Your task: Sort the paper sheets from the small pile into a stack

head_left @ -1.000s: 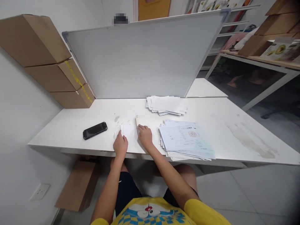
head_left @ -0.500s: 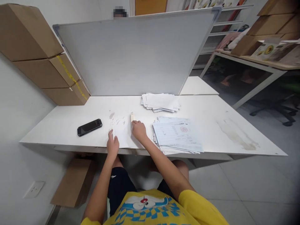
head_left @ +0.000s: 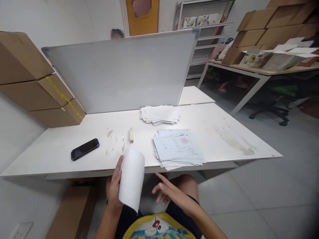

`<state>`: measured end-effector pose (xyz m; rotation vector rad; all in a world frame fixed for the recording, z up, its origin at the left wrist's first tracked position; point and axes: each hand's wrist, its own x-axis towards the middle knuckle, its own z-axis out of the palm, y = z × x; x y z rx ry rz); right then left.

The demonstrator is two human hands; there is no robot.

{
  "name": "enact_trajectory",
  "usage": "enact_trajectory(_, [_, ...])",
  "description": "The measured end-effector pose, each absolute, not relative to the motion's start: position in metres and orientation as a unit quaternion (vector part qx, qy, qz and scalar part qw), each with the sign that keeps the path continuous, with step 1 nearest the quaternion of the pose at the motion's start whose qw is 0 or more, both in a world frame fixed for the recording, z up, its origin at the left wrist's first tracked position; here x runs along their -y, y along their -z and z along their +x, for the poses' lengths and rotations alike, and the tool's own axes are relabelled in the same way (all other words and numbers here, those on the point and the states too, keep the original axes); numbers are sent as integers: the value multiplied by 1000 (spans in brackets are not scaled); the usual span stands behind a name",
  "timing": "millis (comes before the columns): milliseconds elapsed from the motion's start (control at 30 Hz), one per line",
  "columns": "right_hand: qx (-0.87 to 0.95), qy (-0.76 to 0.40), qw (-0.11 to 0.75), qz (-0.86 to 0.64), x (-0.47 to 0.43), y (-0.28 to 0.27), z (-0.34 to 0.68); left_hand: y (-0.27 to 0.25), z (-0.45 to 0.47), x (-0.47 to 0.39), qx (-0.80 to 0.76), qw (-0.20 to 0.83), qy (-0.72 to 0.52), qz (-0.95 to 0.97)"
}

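My left hand (head_left: 115, 186) is closed on a bowed white sheet of paper (head_left: 132, 177), lifted off the table at its front edge; whether it is one sheet or a few I cannot tell. To the right of it my right hand (head_left: 165, 191) hovers over my lap, fingers spread, holding nothing. A small cream-coloured oblong tool (head_left: 131, 136), perhaps a stapler, lies on the table beyond the paper. Right of that tool is a stack of pale blue printed forms (head_left: 171, 146) with a red round stamp mark. Farther back sits a pile of white papers (head_left: 159, 114).
A black phone (head_left: 85, 149) rests on the white table (head_left: 57, 139) at the left. The whiteboard (head_left: 119, 73) stands upright across the back, with a person's head partly showing above it. Cardboard boxes (head_left: 37, 93) are stacked at the left; another table (head_left: 234, 69) is at the right.
My right hand has let go of the cream-coloured tool and drawn back toward my lap. The left hand has lifted the paper off the table toward me. The view has shifted.
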<state>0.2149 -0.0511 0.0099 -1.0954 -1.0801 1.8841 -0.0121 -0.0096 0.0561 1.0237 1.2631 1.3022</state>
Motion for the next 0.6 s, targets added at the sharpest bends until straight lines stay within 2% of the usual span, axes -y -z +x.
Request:
enact_trajectory(67, [389, -713, 411, -413, 49, -18, 231, -59, 9, -8, -454, 539, -553, 443])
enact_trajectory(167, [371, -612, 535, -449, 32, -24, 265, -49, 38, -44, -363, 579, -572, 454])
enact_trajectory(300, [350, -420, 662, -512, 2, -18, 320, -25, 70, -98, -399, 570, -474, 540])
enact_trajectory(367, [359, -315, 663, -577, -16, -9, 344, -16, 80, -117, -463, 501, -388, 620])
enact_trajectory(467, [399, -192, 587, -678, -44, 7, 370, -8, 87, -128, -515, 369, -277, 722])
enact_trajectory(600, [423, -175, 482, -746, -66, 33, 381, 4, 90, -121, -544, 225, -264, 764])
